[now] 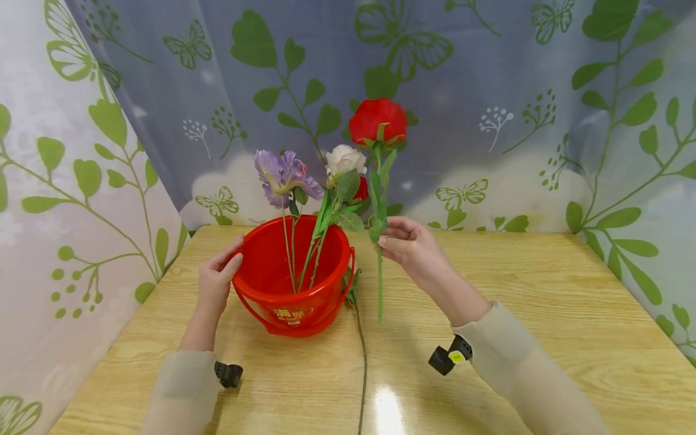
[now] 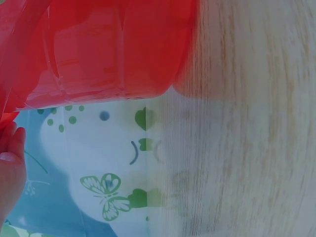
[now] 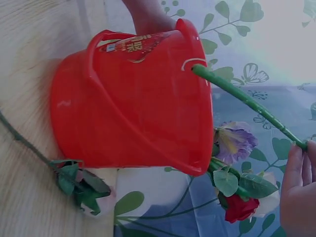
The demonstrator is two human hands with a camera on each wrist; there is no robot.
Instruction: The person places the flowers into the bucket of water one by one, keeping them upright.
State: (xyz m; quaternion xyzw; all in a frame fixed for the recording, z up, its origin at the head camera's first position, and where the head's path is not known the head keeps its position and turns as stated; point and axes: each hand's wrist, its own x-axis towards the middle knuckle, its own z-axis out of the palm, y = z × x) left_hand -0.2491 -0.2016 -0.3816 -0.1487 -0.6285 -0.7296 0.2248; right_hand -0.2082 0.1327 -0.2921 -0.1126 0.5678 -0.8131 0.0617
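Note:
A red bucket (image 1: 293,314) stands on the table, and my left hand (image 1: 213,281) grips its left rim. The left wrist view shows the bucket's side (image 2: 118,49) with the fingers (image 2: 17,143) at its rim. Purple flowers (image 1: 283,175), a white rose (image 1: 345,162) and a partly hidden red rose (image 3: 241,208) lean out of the bucket. Right of the bucket, my right hand (image 1: 410,244) pinches the green stem of a large red rose (image 1: 379,121), held upright. In the right wrist view this stem (image 3: 252,104) overlaps the bucket's rim; its bloom is out of that view.
Another flower (image 3: 91,192), pale-bloomed with dark leaves, lies on the wooden table (image 1: 516,290) beside the bucket, its long stem (image 1: 364,368) pointing toward me. A patterned curtain (image 1: 304,54) hangs behind the table and along both sides. The bucket's handle (image 1: 348,281) hangs down.

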